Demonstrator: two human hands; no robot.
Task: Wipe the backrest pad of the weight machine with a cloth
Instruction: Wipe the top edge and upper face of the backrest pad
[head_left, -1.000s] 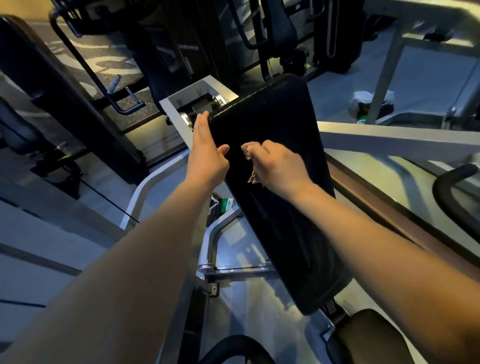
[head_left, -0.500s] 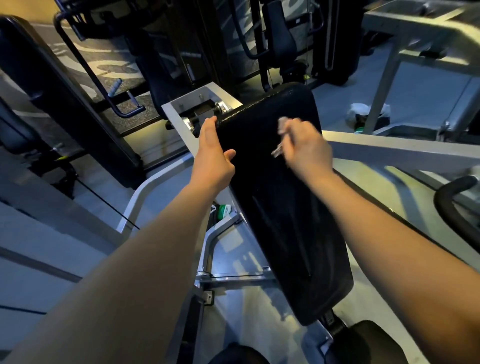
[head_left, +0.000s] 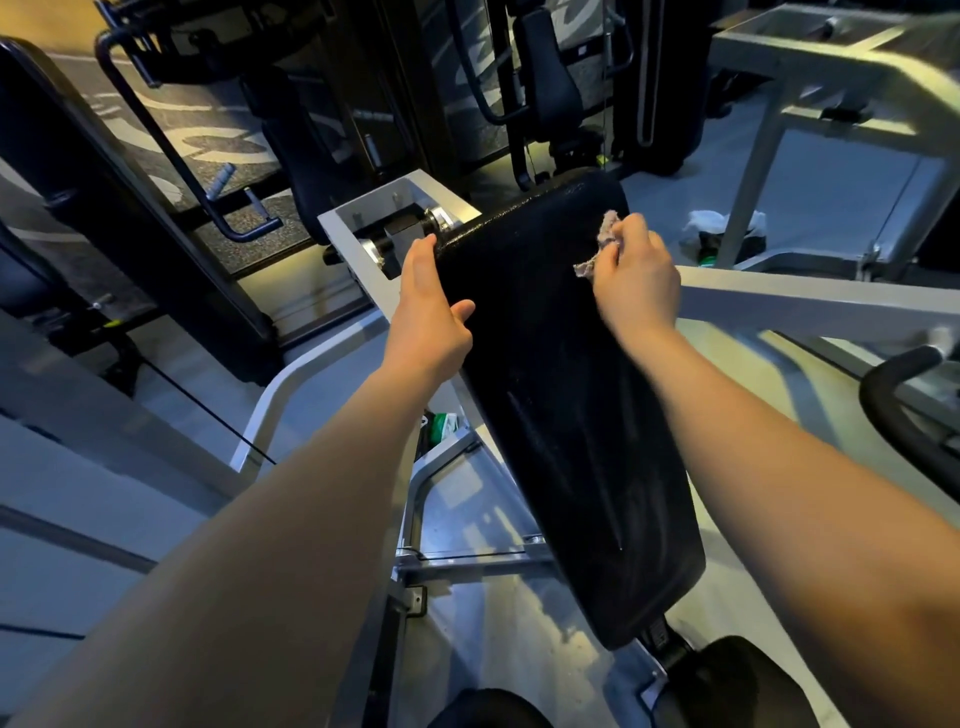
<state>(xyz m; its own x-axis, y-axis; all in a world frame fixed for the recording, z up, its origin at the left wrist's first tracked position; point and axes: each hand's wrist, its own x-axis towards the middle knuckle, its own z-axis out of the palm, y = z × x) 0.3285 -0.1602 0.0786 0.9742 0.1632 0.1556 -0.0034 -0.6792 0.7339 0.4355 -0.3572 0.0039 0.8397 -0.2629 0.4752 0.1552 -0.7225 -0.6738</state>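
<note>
Right hand (head_left: 636, 280), clutching the cloth (head_left: 596, 252), has moved right to the upper right corner of the pad (head_left: 561, 415); left hand (head_left: 426, 317) clasps its left edge, thumb on the face.

I see a black pad (head_left: 561, 415) streaked with faint pale lines, and a pinkish-grey cloth (head_left: 597, 249). The frame (head_left: 805, 306) is silver-grey; the mat (head_left: 208, 140) is dark with pale swirls.

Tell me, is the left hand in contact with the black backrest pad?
Touching. The head view shows the left hand on the left edge of the backrest pad, thumb lying on its front face, no gap.
</note>
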